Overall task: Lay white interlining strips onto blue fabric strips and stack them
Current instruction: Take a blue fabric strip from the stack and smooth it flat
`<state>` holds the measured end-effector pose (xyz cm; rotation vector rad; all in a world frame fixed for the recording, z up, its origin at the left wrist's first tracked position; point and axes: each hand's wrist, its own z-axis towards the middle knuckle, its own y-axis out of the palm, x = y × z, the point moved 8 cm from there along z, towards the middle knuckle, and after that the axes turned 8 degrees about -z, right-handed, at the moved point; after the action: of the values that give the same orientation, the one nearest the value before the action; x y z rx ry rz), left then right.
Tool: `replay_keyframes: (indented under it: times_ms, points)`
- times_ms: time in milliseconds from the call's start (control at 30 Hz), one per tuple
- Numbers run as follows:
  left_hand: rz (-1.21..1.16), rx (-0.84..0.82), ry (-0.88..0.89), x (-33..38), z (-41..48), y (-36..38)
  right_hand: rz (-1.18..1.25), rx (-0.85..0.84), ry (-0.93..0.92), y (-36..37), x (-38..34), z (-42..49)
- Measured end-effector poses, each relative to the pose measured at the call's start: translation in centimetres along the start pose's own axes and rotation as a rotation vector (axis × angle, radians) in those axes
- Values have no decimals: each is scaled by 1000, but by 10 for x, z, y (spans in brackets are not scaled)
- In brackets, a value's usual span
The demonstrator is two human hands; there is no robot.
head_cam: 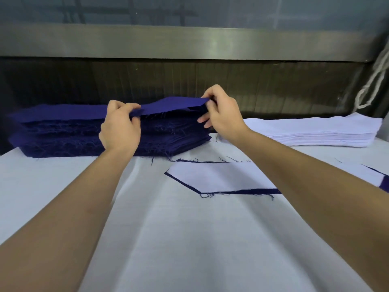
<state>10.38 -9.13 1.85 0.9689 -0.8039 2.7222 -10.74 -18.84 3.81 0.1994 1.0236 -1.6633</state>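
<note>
Left hand (121,125) and right hand (223,114) both pinch the top blue strip (172,105), raised off the blue stack (63,135) on the white-clothed table (189,239). Interlining pile (315,129) sits right, steel rail (189,42) behind.

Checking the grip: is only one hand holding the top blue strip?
No, the left hand and the right hand both pinch the top blue strip above the blue stack.
</note>
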Motion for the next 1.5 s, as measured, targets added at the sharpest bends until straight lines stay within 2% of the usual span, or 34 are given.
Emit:
replay_keyframes:
  times_ms: [133,367,500,567,733,867,967,1067,1300,1400,1500]
  points:
    - [18,-34,33,3,-1,1,74,18,48,-31,16,-23]
    - [67,-122,187,29,-14,5,-96,48,33,-104,42,-65]
    - [156,-206,396,50,-33,10,-196,27,123,-141,75,-105]
    - [214,-260,457,52,-42,14,-166,42,182,-158,90,-125]
    - [201,-421,348,45,-50,27,66,207,361,-199,116,-157]
    - [87,-424,361,55,-61,23,73,338,502,-220,132,-173]
    - [4,-417,407,60,-69,17,-22,330,545,-224,141,-175]
    - [-176,-488,387,64,-79,15,-92,298,558,-225,147,-178]
    - [-557,-624,53,50,-85,28,-305,240,482,-226,141,-175]
    - [-566,-593,-66,46,-77,37,-341,209,453,-222,140,-175]
    - [-423,-593,21,50,-75,43,-397,180,450,-220,141,-174]
